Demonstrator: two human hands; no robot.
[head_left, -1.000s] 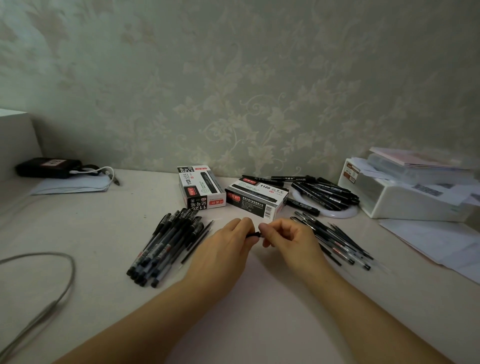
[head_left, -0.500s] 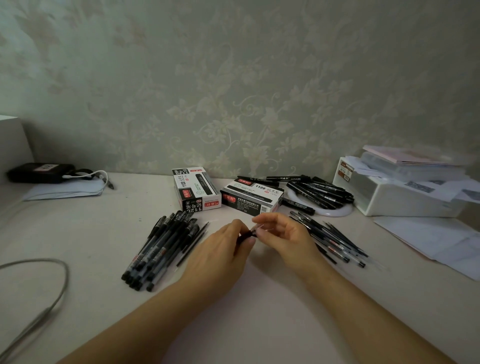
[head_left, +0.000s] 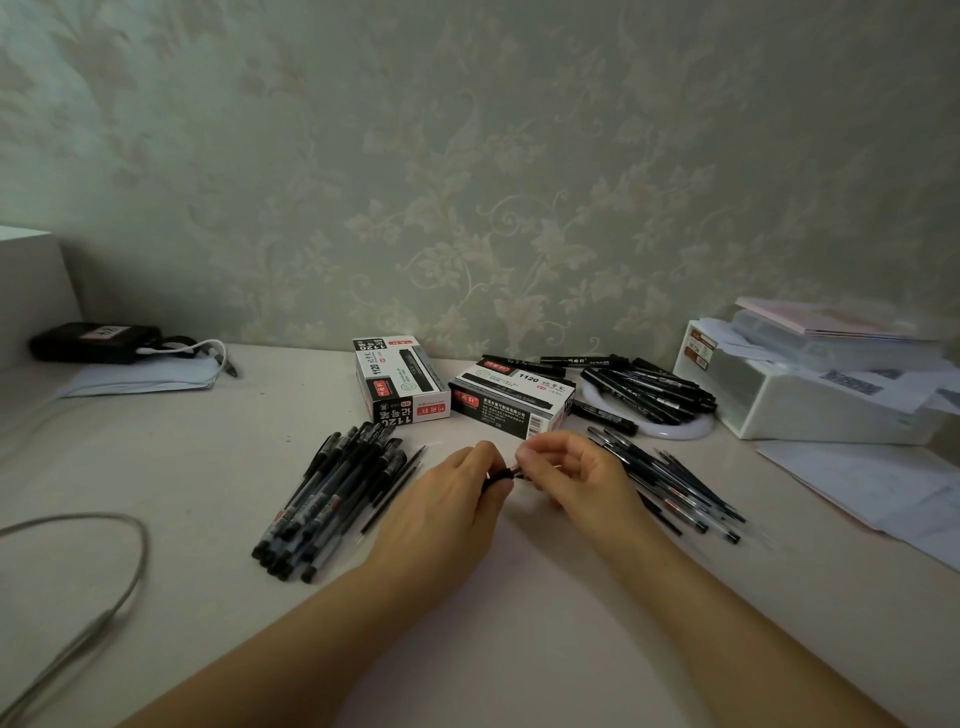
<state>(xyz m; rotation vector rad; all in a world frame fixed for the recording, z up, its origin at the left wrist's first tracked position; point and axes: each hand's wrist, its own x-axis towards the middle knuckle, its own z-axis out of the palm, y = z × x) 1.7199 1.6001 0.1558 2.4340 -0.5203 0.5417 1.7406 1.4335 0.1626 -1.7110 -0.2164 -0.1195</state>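
The pen (head_left: 502, 474) (mostly hidden) stays pinched — left grip (head_left: 447, 512) and right grip (head_left: 577, 479).

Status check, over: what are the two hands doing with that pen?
Left hand and right hand both pinch one black pen between them. Left pile, right pile flank them on the table. Nothing blocking.

Smooth matt tabletop (head_left: 208, 467), glossy plastic pens (head_left: 332, 493), printed cardboard boxes (head_left: 400, 379), embossed wallpaper (head_left: 467, 182)

left hand (head_left: 457, 499) + right hand (head_left: 571, 478): pinching small black pen part (head_left: 503, 474) | over table (head_left: 208, 467) | pen pile (head_left: 337, 493) left
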